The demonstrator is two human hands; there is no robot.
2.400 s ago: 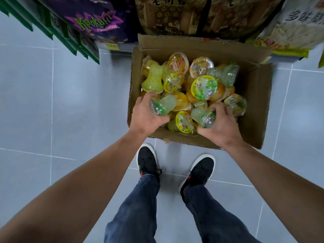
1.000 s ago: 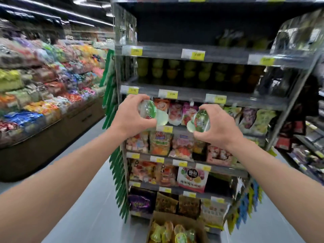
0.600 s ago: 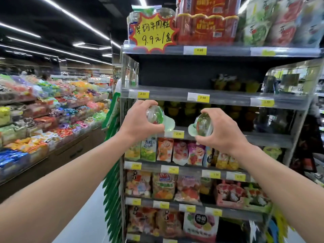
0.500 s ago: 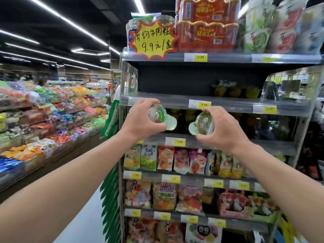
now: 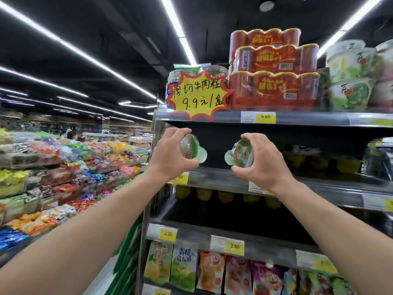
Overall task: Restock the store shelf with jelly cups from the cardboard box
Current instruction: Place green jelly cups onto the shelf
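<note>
My left hand (image 5: 170, 158) grips a clear green jelly cup (image 5: 192, 151) lying on its side, foil lid facing me. My right hand (image 5: 262, 165) grips a second green jelly cup (image 5: 239, 154) the same way. Both cups hang in front of the dark opening above a grey metal shelf (image 5: 219, 179), which looks bare at its left part. Several yellow and orange jelly cups (image 5: 319, 161) sit deep on that shelf at the right. More jelly cups (image 5: 225, 195) line the shelf below. The cardboard box is out of view.
The top shelf (image 5: 297, 119) carries red multipacks (image 5: 274, 71), white-green tubs (image 5: 353, 75) and a yellow starburst price sign (image 5: 197, 95). Snack bags (image 5: 210, 271) hang low down. A long candy display (image 5: 63, 167) fills the left side, with an aisle between.
I lifted two green jelly cups out of the box on the floor and stood up. Both hands have risen from the lower shelves to the level of the second shelf from the top.
</note>
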